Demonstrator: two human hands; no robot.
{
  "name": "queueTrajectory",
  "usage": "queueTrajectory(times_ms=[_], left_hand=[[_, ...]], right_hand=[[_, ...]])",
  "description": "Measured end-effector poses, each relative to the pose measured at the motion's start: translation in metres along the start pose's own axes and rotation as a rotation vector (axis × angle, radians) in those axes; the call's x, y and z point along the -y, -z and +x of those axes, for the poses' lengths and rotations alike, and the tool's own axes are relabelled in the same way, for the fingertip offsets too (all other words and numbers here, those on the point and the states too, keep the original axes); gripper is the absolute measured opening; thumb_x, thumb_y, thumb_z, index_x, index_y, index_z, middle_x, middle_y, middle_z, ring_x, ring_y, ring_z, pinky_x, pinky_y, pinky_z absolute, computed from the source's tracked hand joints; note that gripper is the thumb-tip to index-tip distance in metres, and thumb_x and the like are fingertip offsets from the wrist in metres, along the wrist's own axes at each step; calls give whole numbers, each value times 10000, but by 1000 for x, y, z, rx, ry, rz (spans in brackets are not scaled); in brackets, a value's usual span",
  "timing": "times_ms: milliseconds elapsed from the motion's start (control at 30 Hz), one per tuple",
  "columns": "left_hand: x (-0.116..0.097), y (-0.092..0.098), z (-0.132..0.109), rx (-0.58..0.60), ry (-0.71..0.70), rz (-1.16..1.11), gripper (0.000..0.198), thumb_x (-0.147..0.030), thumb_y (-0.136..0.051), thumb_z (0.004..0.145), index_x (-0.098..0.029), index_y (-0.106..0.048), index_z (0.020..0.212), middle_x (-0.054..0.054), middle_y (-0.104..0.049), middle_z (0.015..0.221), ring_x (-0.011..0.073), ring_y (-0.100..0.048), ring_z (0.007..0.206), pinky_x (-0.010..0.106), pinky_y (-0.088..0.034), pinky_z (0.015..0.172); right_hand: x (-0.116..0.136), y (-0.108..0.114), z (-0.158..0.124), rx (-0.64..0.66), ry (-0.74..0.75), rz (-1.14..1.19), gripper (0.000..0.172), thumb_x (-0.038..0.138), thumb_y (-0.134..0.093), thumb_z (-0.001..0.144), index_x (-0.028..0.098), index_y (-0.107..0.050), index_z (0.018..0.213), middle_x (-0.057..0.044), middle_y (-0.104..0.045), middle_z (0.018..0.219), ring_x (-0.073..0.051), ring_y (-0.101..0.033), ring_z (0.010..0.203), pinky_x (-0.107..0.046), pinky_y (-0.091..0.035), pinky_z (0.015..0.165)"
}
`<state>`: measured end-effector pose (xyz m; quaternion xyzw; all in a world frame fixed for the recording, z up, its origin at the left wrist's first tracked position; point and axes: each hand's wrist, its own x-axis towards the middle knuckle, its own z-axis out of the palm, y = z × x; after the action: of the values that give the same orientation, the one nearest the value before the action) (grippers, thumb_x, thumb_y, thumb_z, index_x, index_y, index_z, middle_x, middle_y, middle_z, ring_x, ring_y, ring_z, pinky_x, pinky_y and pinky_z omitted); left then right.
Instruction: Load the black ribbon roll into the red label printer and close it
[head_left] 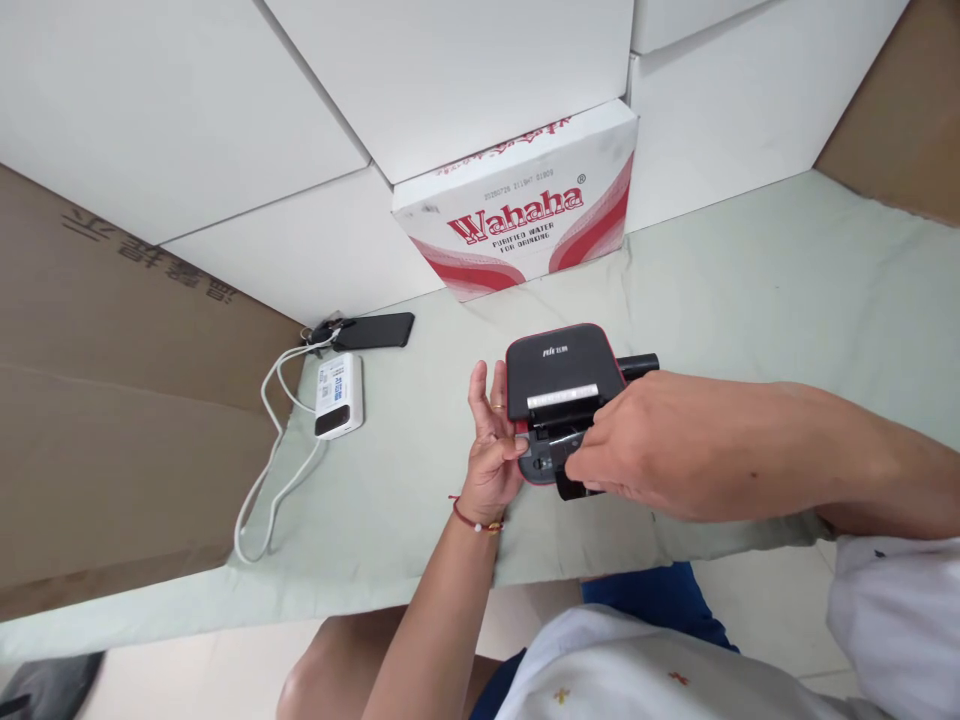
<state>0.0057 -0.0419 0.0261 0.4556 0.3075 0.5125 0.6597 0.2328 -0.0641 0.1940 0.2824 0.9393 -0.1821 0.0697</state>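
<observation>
A flat black device (562, 365) with rounded corners, a thin red edge and pale lettering is held above the cloth-covered table. Its lower section lies exposed, showing a grey and black inner part. My left hand (491, 445) grips the left edge, thumb pressed on the lower section and other fingers reaching behind. My right hand (630, 440) bends over the lower right part, its fingers closed on a glossy black piece (574, 487) there. Whether that piece is attached to the device I cannot tell. A short black tube (639, 366) sticks out to the right, partly hidden by my right hand.
Behind the device stands a white and red Wahaha water carton (517, 220) against white boxes (487, 60). At left on the green cloth (420, 500) are a white power bank (339, 395), its white cable (262, 460) and a black phone-like slab (375, 330). Cardboard (135, 400) borders the left.
</observation>
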Motion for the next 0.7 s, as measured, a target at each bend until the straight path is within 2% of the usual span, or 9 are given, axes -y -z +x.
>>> queueTrajectory(times_ms=[100,267,333,400,500,600,700], left_hand=[[3,0,0,1,-1,11,1075,-434,-904,733,-571,-298,1609,-45,-257,1796,335,-172,1700,564,-260,1366],[5,2,1,46,13,9,964,-441,-888,757,-510,-393,1581,-39,-235,1805,332,-90,1714,545,-190,1385],[5,2,1,61,15,-10,921,-426,-878,765,-500,-424,1563,-43,-255,1797,321,-81,1715,537,-141,1395],[6,1,2,76,15,-26,905,-420,-873,767,-485,-439,1558,-36,-293,1781,316,-96,1713,527,-110,1401],[6,2,2,86,16,-35,891,-440,-876,762,-465,-459,1549,-24,-332,1759,334,-153,1699,536,-133,1398],[7,3,2,80,17,-19,884,-466,-887,750,-458,-480,1535,-26,-347,1750,340,-182,1689,532,-172,1393],[7,3,2,68,19,-12,886,-470,-898,734,-445,-500,1524,-18,-377,1734,338,-216,1677,524,-196,1388]], right_hand=[[-3,2,7,43,-63,-88,149,119,-553,943,206,-674,931,-47,-729,819,-175,-569,612,-304,-328,566],[-28,-7,34,-146,-422,-87,236,176,-502,1005,206,-734,1041,-81,-795,909,-216,-693,741,-301,-349,596],[-41,-16,45,-134,-496,-97,245,226,-513,1011,211,-752,1065,-105,-808,952,-268,-735,819,-315,-387,625],[-51,-24,54,-76,-495,-126,228,246,-550,996,202,-762,1068,-131,-813,998,-316,-758,891,-339,-435,665],[-55,-28,63,-19,-452,-158,217,216,-587,967,193,-768,1084,-147,-815,1042,-346,-769,965,-366,-478,715],[-52,-25,65,2,-453,-163,235,176,-590,943,181,-769,1095,-150,-815,1024,-341,-770,962,-366,-477,712],[-48,-16,53,-23,-424,-40,287,187,-629,921,217,-770,1169,-101,-818,1072,-297,-761,944,-340,-466,701]])
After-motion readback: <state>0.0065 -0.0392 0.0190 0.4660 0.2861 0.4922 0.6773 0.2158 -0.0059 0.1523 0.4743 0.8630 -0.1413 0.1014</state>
